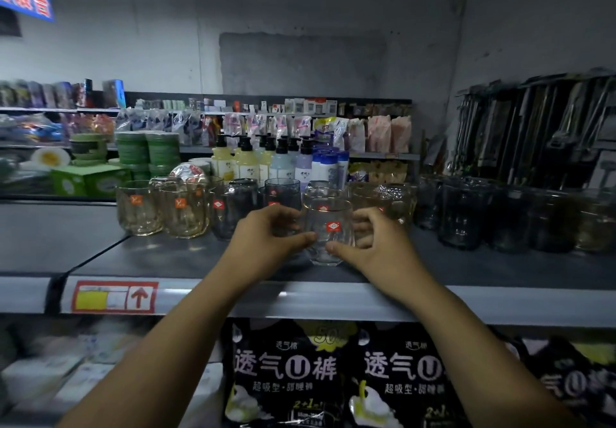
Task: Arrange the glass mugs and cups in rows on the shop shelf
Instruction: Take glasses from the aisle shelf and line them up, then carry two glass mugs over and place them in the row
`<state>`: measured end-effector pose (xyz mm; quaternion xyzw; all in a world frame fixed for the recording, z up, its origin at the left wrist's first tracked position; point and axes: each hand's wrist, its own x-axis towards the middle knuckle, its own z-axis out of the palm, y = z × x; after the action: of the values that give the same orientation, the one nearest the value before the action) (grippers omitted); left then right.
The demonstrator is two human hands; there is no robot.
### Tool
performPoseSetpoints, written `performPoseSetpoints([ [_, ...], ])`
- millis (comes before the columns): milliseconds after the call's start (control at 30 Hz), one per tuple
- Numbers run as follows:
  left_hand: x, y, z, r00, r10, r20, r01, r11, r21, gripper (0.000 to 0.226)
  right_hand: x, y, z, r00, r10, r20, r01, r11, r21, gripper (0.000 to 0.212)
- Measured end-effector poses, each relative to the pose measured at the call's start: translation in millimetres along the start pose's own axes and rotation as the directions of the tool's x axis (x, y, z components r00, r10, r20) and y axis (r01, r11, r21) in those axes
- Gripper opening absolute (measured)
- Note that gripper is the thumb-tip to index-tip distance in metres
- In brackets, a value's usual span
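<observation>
A clear glass cup (328, 227) with a red label stands on the grey shelf (173, 254), near its front. My left hand (266, 231) grips its left side and my right hand (370, 237) grips its right side, thumbs meeting in front near the base. Behind it stand more glasses: two amber-tinted cups (140, 207) (183, 209) at the left, smoky grey cups (230, 207) in the middle, and dark tumblers (463, 214) at the right. My left hand's fingers partly hide a grey cup behind them.
Pump bottles (246, 157) and green stacked boxes (146, 151) fill the aisle shelf behind. Black diaper packs (286, 374) hang under the shelf edge, which carries a red price tag (115, 297). Metal utensils (533, 127) hang at the right.
</observation>
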<state>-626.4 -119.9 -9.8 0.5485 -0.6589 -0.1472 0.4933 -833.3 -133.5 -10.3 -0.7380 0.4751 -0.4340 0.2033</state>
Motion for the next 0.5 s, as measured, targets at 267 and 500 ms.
performPoseSetpoints([
  [267, -123, 1, -44, 0.980, 0.104, -0.168, -0.096, 0.994, 0.054, 0.030, -91, -12, 25, 0.880, -0.470, -0.068, 0.421, 0.838, -0.346, 0.037],
  [500, -277, -76, -76, 0.915, -0.322, -0.246, 0.339, 0.940, 0.031, 0.037, -181, 5, 146, 0.857, -0.333, 0.393, 0.382, 0.923, -0.052, 0.042],
])
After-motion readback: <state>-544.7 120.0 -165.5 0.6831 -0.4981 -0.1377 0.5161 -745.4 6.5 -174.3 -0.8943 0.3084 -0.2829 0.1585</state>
